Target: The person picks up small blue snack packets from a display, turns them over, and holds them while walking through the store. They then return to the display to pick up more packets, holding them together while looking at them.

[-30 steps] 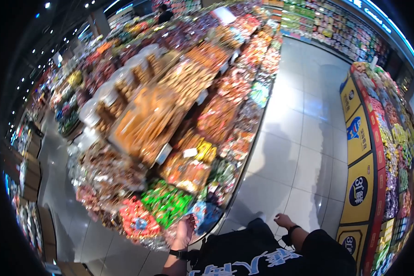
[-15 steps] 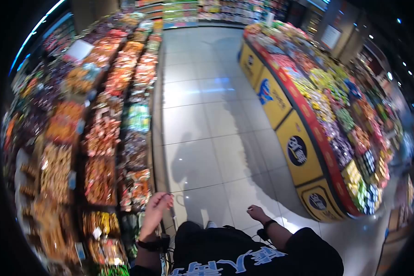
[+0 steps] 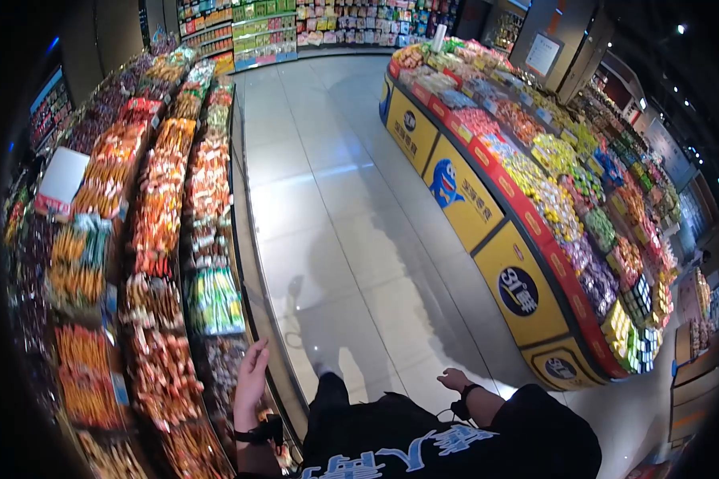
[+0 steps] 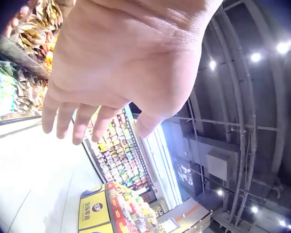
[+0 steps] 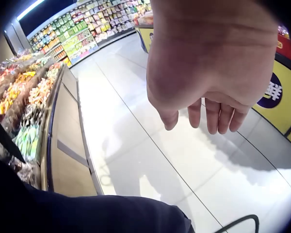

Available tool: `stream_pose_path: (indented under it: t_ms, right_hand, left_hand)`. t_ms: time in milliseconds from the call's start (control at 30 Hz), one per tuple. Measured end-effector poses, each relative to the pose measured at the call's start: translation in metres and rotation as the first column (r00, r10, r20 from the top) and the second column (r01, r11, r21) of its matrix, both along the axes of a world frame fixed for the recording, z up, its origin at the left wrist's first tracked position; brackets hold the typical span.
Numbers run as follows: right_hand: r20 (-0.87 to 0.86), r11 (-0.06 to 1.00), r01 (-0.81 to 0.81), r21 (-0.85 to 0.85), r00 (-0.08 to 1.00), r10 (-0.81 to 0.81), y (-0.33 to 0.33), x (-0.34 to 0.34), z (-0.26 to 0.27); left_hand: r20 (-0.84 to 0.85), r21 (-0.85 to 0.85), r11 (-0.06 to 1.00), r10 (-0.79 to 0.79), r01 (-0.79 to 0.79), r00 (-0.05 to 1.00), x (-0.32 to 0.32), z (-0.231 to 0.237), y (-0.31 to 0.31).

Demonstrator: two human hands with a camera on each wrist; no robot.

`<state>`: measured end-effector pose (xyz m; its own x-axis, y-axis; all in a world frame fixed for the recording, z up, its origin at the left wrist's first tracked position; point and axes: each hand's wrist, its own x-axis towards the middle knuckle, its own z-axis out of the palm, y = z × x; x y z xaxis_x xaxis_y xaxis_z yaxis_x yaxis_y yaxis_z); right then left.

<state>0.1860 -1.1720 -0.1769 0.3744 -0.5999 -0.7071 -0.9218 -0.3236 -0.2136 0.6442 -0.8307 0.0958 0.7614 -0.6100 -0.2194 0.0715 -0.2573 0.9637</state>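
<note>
The left hand (image 3: 252,382) hangs at the edge of the left snack display, holding nothing; in the left wrist view the same hand (image 4: 121,63) shows its palm with the fingers extended and slightly apart. The right hand (image 3: 454,380) is held over the floor in front of the body, empty. In the right wrist view that hand (image 5: 211,73) has relaxed fingers pointing down. Nearest to the left hand are wrapped snacks (image 3: 222,359) in the display's outer row.
A tiled aisle floor (image 3: 335,239) runs between the left display and a yellow-sided candy counter (image 3: 463,199) on the right. Stocked shelves (image 3: 264,36) stand at the far end. A white sign (image 3: 62,177) sits on the left display.
The view has swung from the left display toward the aisle. The left hand has left the packets it was over at the display's corner; its fingers, curled half a second ago, are now straighter.
</note>
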Motion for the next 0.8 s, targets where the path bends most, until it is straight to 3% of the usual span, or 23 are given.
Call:
stream_pose_path:
  t_ms: [67,133,167,200,233,300,367,400,500,767,800]
  right_hand:
    - [0.053,0.996,-0.047,-0.07,0.997,0.05,-0.037,0.06,-0.007]
    - [0.197,0.994,0.083,-0.075,0.978,-0.066,-0.063,0.152,0.052]
    - [0.287,0.993,0.103,-0.053,0.954,-0.084,-0.089,0.192,0.044]
    - [0.414,0.986,0.164,-0.007,0.898,-0.146,-0.106,0.245,0.067]
    - [0.555,0.978,0.201,-0.054,0.82,-0.138,-0.119,0.291,0.094]
    - [0.693,0.985,0.148,-0.084,0.719,-0.049,-0.158,0.387,0.139]
    - [0.798,0.985,0.078,-0.152,0.598,0.076,-0.2,0.476,0.186]
    - [0.831,0.977,0.037,-0.212,0.533,0.161,-0.225,0.516,0.201]
    - [0.863,0.941,-0.009,-0.338,0.397,0.313,-0.297,0.616,0.233]
    - [0.901,0.973,-0.124,-0.196,0.369,0.229,-0.467,0.814,0.289]
    - [0.904,0.977,-0.13,-0.17,0.373,0.207,-0.484,0.84,0.294]
  left_hand:
    - [0.022,-0.037,0.999,-0.035,0.036,0.999,0.051,0.008,-0.034]
    - [0.035,-0.017,0.999,-0.03,0.031,0.999,0.094,0.014,-0.069]
    - [0.097,0.026,0.999,-0.036,0.034,0.995,0.115,0.022,-0.094]
    - [0.065,0.077,0.993,-0.091,0.086,0.994,0.136,0.027,-0.122]
    - [0.213,0.157,0.982,-0.14,0.108,0.967,0.162,0.011,-0.15]
    - [0.443,0.208,0.963,-0.247,0.169,0.862,0.212,-0.013,-0.216]
    - [0.476,0.214,0.955,-0.285,0.204,0.832,0.258,-0.031,-0.288]
    - [0.515,0.231,0.95,-0.302,0.21,0.802,0.279,-0.034,-0.323]
    - [0.467,0.135,0.967,-0.255,0.217,0.847,0.342,-0.022,-0.418]
    - [0.452,0.057,0.994,-0.104,0.088,0.886,0.516,0.006,-0.588]
    - [0.326,0.022,0.996,-0.089,0.087,0.941,0.538,-0.001,-0.598]
